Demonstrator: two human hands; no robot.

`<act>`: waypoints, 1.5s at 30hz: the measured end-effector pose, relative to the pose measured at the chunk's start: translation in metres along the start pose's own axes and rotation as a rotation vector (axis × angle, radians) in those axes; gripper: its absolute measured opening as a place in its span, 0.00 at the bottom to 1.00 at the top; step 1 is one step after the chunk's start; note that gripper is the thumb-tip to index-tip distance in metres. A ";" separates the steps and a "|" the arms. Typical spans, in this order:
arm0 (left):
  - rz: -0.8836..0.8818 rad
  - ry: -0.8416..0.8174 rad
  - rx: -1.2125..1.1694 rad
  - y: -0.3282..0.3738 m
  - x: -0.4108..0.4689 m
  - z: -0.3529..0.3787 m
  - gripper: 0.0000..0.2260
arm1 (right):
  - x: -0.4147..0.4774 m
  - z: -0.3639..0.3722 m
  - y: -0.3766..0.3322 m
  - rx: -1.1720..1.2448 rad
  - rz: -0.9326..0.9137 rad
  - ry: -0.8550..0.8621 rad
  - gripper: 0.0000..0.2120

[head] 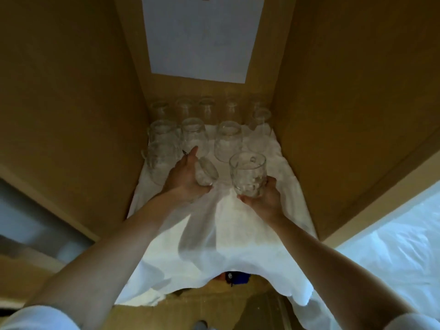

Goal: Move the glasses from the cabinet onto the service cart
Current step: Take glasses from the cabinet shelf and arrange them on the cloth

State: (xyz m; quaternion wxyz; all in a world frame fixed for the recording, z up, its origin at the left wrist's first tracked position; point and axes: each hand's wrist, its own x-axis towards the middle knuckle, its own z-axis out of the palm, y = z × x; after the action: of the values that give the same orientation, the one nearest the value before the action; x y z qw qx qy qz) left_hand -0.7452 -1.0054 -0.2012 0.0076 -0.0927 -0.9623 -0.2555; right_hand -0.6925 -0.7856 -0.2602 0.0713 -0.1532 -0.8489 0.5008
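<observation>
Clear mug (247, 175) upright in right hand (264, 200), tilted glass (206, 173) in left hand (183, 178)

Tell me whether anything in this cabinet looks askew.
The white cloth under the glasses is rumpled and droops unevenly over the front edge. The glass in the left hand is tipped sideways; the mug in the right hand is upright. Nothing looks broken or spilled.

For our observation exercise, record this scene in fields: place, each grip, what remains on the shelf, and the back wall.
Place: cabinet, shelf covered by a cloth
Left grip: holds a tilted glass
Right grip: holds an upright mug near its base
Shelf: rows of glasses behind the hands
Back wall: paper
Cart: not in view
</observation>
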 end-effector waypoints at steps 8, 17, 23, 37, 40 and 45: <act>-0.313 0.542 -0.519 0.023 -0.034 0.053 0.44 | 0.009 -0.011 0.017 0.007 -0.101 -0.085 0.41; -0.390 0.181 -0.457 0.002 -0.051 0.051 0.50 | 0.008 -0.009 0.023 0.020 -0.097 -0.076 0.45; -0.428 0.167 -0.466 -0.008 -0.041 0.051 0.46 | 0.007 -0.006 0.027 0.016 -0.116 -0.038 0.46; -0.506 0.336 -0.641 0.004 0.008 0.066 0.47 | 0.010 0.000 0.031 0.022 -0.098 -0.019 0.44; -0.504 0.324 -0.619 0.001 0.012 0.065 0.47 | 0.008 -0.001 0.030 0.033 -0.111 -0.014 0.43; -0.529 0.303 -0.655 0.009 0.026 0.055 0.47 | 0.007 -0.002 0.023 0.030 -0.098 -0.029 0.42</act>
State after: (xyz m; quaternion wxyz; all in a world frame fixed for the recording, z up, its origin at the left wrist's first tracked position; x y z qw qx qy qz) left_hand -0.7676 -0.9666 -0.2429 0.0534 0.1977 -0.8092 -0.5506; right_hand -0.6945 -0.7712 -0.2798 0.0858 -0.1033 -0.8487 0.5116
